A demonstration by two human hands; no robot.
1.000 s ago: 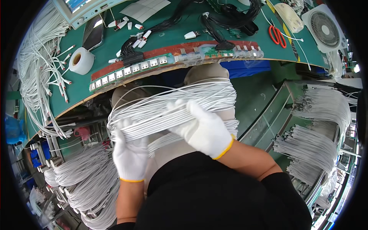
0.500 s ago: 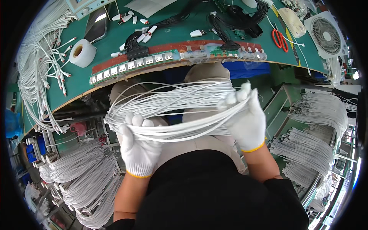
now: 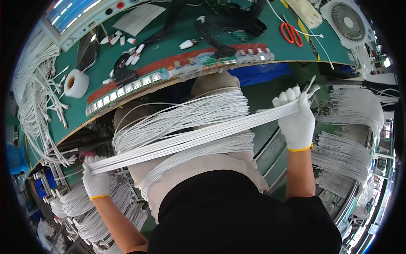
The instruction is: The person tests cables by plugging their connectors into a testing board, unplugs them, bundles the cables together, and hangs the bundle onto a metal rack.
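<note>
A straight bundle of white cables (image 3: pixel 198 136) is stretched across my lap between both gloved hands. My left hand (image 3: pixel 96 183), in a white knit glove with a yellow cuff, is closed round its left end, out beyond my knee. Higher up on the right, my right hand (image 3: pixel 297 120) grips the other end, and short cable ends stick out past the fingers. Under the stretched bundle, a looped heap of more white cables (image 3: pixel 186 111) lies over my thighs, curving toward my waist.
A green bench (image 3: pixel 177 36) carries a row of connector ports (image 3: pixel 127 89), a tape roll (image 3: pixel 76 83), red-handled scissors (image 3: pixel 291 34), a fan (image 3: pixel 348 25) and a screened instrument (image 3: pixel 72 19). White cables (image 3: pixel 38 84) hang off its left side. Cable racks (image 3: pixel 344 154) stand at both sides.
My hands have moved well apart, left hand to the lower left and right hand to the upper right. The held cables are drawn straight, away from the looped heap. The view has shifted and tilted.
</note>
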